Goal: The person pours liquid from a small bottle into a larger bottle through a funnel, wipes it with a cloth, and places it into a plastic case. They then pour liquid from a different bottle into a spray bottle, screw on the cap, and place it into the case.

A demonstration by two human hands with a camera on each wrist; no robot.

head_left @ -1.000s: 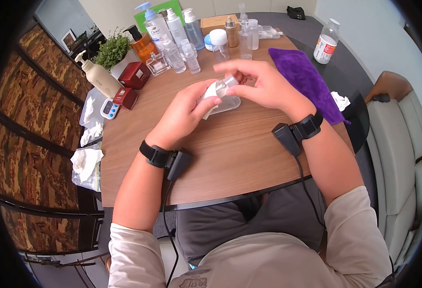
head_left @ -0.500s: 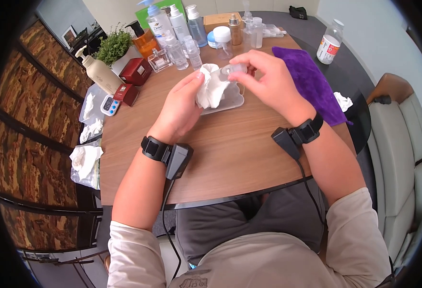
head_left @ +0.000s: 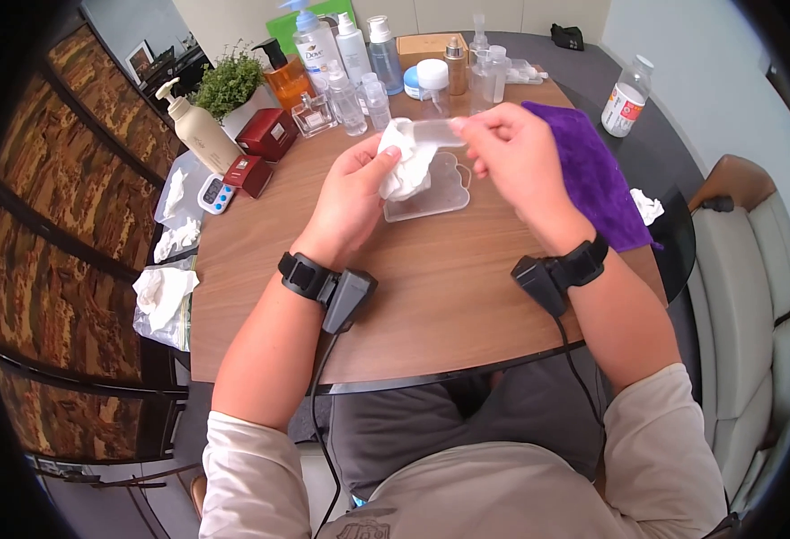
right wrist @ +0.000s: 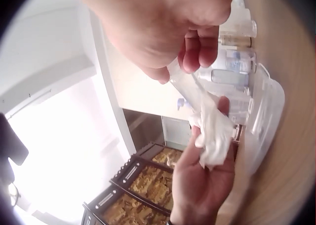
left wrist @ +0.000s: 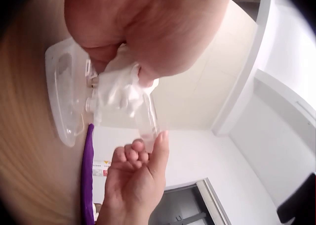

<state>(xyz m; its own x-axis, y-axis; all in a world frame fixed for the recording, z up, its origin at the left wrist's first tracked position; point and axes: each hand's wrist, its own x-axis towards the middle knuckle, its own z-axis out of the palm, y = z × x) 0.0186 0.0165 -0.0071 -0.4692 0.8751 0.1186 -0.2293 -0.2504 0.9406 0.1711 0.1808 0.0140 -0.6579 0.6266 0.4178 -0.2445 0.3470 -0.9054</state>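
The left hand (head_left: 343, 198) grips a crumpled white tissue (head_left: 404, 171), wrapped against one end of a small clear bottle (head_left: 438, 133). At the bottle's other end the right hand (head_left: 519, 154) pinches it between thumb and fingers. In the left wrist view the bottle (left wrist: 147, 117) runs from the tissue (left wrist: 118, 95) to the right hand's fingertips (left wrist: 163, 137). In the right wrist view the tissue (right wrist: 213, 136) lies in the left hand (right wrist: 201, 185), covering part of the bottle. Beneath the hands a clear shallow case (head_left: 444, 199) rests on the wooden table (head_left: 431, 296).
Bottles and a white-lidded jar (head_left: 432, 75) stand along the back. Two dark red boxes (head_left: 265, 134), a timer (head_left: 215, 194) and a cream pump bottle (head_left: 200, 132) are at the left. A purple cloth (head_left: 588, 180) lies right, with a labelled bottle (head_left: 626, 101) beyond.
The tissue came up into fuller view in the left hand. The right hand has moved rightward with its end of the bottle, and more of the case shows. The head view has shifted slightly.
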